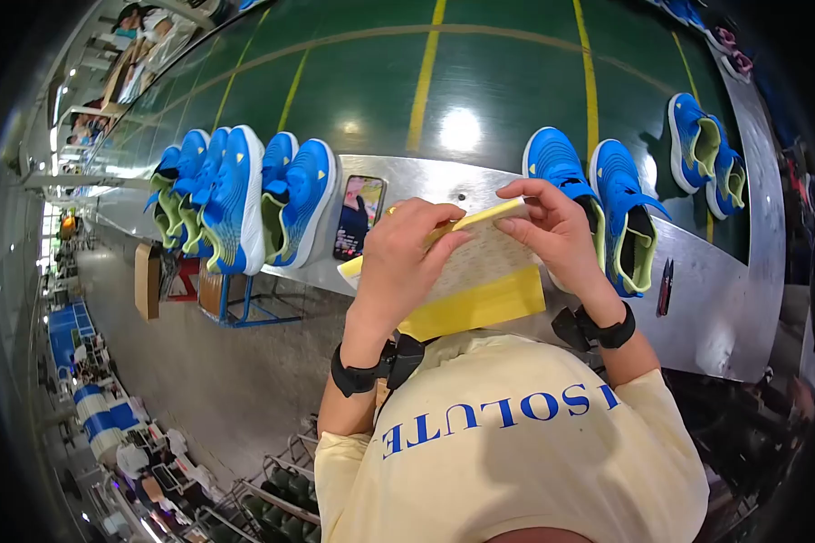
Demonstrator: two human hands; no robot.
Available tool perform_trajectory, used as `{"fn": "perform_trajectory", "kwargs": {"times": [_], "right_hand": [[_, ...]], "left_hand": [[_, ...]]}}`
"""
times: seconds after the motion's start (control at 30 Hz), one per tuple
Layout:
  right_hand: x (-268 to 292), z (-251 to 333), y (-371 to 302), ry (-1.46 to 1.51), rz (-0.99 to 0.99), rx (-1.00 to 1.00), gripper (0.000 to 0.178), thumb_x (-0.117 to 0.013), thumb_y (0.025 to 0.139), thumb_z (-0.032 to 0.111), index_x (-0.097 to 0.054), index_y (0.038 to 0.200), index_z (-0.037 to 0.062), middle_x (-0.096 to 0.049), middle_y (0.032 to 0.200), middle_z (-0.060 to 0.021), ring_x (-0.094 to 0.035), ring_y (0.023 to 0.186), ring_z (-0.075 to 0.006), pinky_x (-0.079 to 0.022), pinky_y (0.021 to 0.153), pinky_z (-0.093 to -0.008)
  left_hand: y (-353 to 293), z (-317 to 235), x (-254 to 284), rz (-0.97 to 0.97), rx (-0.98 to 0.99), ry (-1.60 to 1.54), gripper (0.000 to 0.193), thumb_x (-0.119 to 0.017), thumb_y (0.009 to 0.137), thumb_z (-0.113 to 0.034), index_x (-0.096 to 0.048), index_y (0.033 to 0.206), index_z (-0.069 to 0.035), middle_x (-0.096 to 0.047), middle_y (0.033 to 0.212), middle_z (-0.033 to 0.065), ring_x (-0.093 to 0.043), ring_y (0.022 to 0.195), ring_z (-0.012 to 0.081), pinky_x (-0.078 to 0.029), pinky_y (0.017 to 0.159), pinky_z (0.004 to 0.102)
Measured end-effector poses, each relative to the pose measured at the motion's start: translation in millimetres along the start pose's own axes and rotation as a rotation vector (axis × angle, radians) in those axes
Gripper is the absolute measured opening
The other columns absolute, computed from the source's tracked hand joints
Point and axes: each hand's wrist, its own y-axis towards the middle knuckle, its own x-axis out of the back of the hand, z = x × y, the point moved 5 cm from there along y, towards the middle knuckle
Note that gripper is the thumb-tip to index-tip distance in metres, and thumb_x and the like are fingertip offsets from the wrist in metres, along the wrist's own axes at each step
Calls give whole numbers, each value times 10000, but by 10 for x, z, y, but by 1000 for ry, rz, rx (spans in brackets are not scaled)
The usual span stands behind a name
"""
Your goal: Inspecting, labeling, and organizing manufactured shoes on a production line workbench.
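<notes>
Clock directions are taken from the paper pad. Nearest, at six o'clock, is the cream shirt (516,443) of the wearer; a black wristband (358,376) is on the left wrist. The left hand (406,258) pinches the pad's upper edge between thumb and curled fingers. The right hand (560,237) pinches its upper-right corner, thumb on the near face, fingers behind. The paper pad (484,258) is held in front of the shirt, over the near edge of the metal table (715,308). Its long axis slants from between eight and nine o'clock up to between two and three; its yellow flap (480,308) points to six.

Beyond: a phone (359,217) at ten o'clock, a dark pen (666,288) just past three, a blue shoe pair (625,213) at two, and a shoe row (235,199) between nine and ten, toes roughly toward twelve. Farthest, at twelve, is the green surface (498,100) with yellow lines.
</notes>
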Motion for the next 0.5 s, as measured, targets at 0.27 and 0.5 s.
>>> {"fn": "perform_trajectory", "kwargs": {"times": [0.27,0.5], "right_hand": [[234,-2,55,-22,-70,-71,249,-646,835,76,-576,1063,5,-625,914,-28,-573,819,-49,-448,693,-181],[304,-272,-37,-57,-197,-91,125,-632,856,92,-602,927,-7,-613,769,8,-529,684,-20,-423,611,-167]], "left_hand": [[297,178,-242,197,146,-278,140,-662,801,-85,-653,916,-5,-641,779,60,-570,671,106,-441,604,231],[328,262,-390,398,253,-409,198,-682,783,-122,-659,938,-1,-666,801,68,-584,684,112,-443,621,227]]}}
